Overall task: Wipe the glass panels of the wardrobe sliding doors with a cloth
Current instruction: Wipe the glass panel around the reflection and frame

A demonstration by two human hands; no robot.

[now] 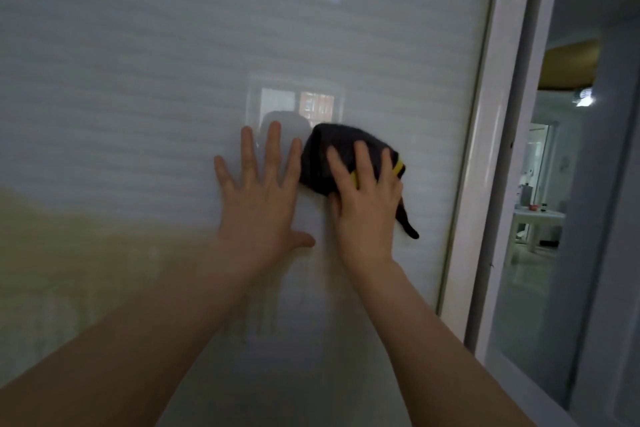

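Observation:
A frosted, pale glass panel (138,80) of the wardrobe sliding door fills most of the view. My right hand (367,204) presses a dark cloth (329,149) with a yellow stripe flat against the glass, right of centre; a corner of the cloth hangs down below my palm. My left hand (263,191) lies flat on the glass just left of the cloth, fingers spread, holding nothing. Faint reflections of a window and a ceiling lamp show in the panel.
A white door frame (485,149) runs down the panel's right edge. Beyond it a second glossy panel (568,184) shows a lit room with a white table and small items.

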